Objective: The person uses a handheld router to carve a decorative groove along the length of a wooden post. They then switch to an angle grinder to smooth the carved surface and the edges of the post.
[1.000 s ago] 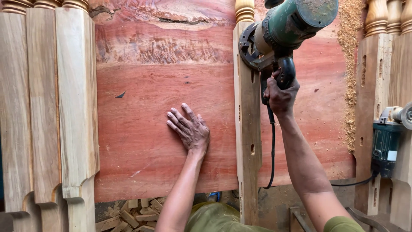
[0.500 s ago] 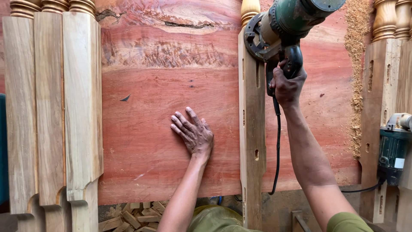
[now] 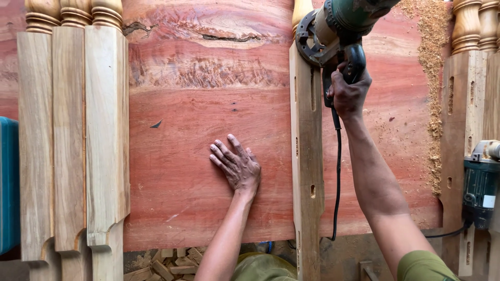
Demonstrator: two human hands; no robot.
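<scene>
1. Slab [image 3: 208, 156]: I see reddish wood, matt, mostly smooth under my left hand [image 3: 237, 166]; a rough, torn-grain band and a dark crack near the top.
2. Post [image 3: 306, 171]: pale bare wood, matt, with cut slots.
3. Left posts [image 3: 73, 145]: pale wood, streaked grain, unfinished; turned tops slightly glossier.
4. Right posts [image 3: 458, 104]: the same pale wood, slotted.
5. Tool [image 3: 344, 26] in my right hand [image 3: 348, 93]: green plastic body, faint sheen; black plastic handle; dull grey metal collar.
6. Cord [image 3: 337, 171]: black, smooth.
7. Sawdust [image 3: 432, 78]: tan, coarse, loose.
8. Second tool [image 3: 482, 182]: dark teal plastic casing.
</scene>
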